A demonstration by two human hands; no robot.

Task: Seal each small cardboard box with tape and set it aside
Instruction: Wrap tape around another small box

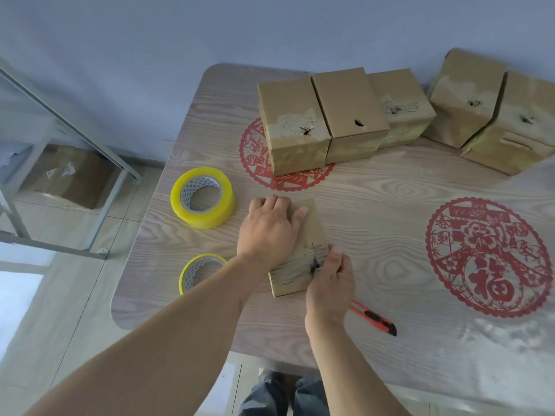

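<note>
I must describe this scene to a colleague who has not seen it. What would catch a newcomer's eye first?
First, the two hands, left hand and right hand, on a small cardboard box at the table's middle. Next, the big yellow tape roll to its left. Then the large red paper-cut on the right.

Brown cardboard box (303, 250) lies flat, top seemingly taped, near table edge
</note>
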